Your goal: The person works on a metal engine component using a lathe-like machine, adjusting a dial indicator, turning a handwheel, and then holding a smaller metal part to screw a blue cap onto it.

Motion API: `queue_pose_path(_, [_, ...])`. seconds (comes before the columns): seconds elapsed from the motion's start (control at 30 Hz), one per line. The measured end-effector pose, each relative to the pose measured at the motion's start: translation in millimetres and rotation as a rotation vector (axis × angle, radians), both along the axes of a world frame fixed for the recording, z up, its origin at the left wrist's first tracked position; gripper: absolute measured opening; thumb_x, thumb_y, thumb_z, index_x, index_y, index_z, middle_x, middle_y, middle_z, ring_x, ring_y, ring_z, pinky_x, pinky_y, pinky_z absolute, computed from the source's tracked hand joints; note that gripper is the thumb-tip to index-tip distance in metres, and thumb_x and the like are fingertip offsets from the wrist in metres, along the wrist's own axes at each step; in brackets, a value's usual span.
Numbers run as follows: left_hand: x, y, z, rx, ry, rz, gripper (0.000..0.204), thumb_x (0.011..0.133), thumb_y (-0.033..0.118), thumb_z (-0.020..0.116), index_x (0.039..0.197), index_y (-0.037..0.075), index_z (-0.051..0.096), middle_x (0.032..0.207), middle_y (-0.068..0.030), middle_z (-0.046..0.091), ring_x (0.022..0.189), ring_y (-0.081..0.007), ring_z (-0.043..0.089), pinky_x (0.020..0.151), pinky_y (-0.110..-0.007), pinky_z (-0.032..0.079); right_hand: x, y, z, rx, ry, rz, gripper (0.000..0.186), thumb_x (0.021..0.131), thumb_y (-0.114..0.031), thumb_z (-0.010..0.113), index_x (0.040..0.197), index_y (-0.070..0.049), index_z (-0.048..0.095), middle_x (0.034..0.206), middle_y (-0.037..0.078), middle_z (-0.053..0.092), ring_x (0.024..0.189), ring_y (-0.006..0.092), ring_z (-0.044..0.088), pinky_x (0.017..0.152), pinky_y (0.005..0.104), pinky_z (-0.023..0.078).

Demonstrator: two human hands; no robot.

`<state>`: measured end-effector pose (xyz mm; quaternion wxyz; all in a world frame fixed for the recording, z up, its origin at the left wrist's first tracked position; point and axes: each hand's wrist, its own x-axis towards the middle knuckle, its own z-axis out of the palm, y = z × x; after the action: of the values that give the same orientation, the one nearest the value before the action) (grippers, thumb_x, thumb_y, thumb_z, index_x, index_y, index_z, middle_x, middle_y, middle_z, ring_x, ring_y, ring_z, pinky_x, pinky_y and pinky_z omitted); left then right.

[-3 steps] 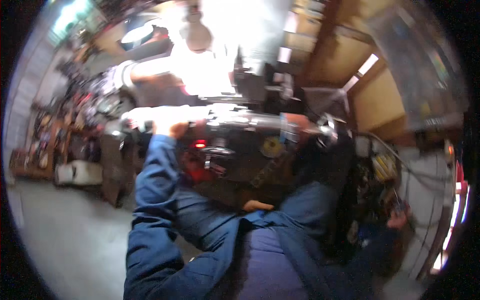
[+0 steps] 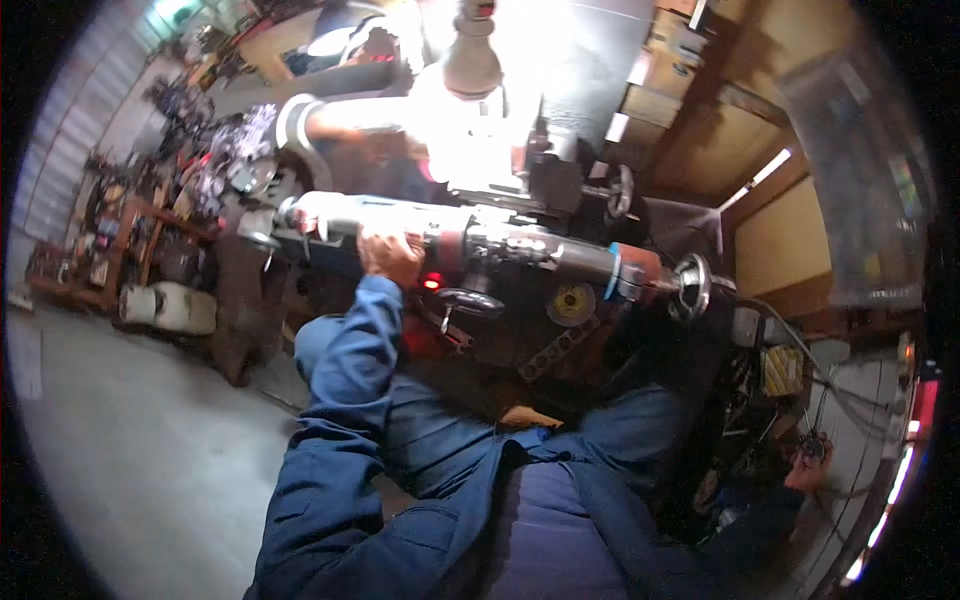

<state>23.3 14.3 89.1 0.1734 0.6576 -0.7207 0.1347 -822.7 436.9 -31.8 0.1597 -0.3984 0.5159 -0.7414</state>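
My left hand (image 2: 392, 250) rests with fingers curled over a bright metal cylindrical part of a machine (image 2: 340, 215). Just below it is a red light (image 2: 432, 281), with a metal handwheel (image 2: 470, 301) beside that. The machine's bar continues rightward through a chromed section to a blue band (image 2: 614, 268) and a larger handwheel (image 2: 692, 286). At the far right, low down, my right hand (image 2: 808, 465) is closed on a small dark object (image 2: 812, 448) with cords rising from it; its exact kind is unclear.
Bright glare covers an upper machine column (image 2: 470, 65). Cluttered shelving (image 2: 135, 250) and a white plastic container (image 2: 165, 308) stand left. A round yellow-centred disc (image 2: 570, 305) lies under the bar. Wooden panels (image 2: 770, 230), a hanging translucent sheet (image 2: 855, 170) and cables (image 2: 840, 390) are at right.
The whole view has shifted and tilted slightly, with the machine now further right and sharper. My left hand stays on the bar; my right hand appears slightly further right and lower.
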Motion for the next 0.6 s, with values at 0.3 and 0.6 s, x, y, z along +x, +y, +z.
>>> queue_pose_path(0.3, [-40,111,4,-0.682,0.692,-0.235,0.029,0.101,0.018,0.044,0.107,-0.002,0.064,0.103,-0.0186,0.067,0.095,-0.033,0.066,0.085,-0.042,0.052,128,-117,237,0.005,0.198,0.45,0.033,0.081,0.003,0.062,0.112,0.002,0.053,0.123,0.017,0.052,0.123,0.0297,0.05,0.109,0.0468,0.038])
queue_pose_path(0.6, [-129,135,64,-0.354,0.575,-1.031,0.036,0.084,0.019,0.071,0.119,0.013,0.065,0.144,-0.0194,0.047,0.117,-0.0321,0.059,0.091,-0.047,0.053,465,-303,274,0.091,-0.3,1.098,0.06,0.077,-0.008,0.061,0.134,-0.002,0.044,0.13,0.018,0.053,0.117,0.0285,0.053,0.098,0.0426,0.047])
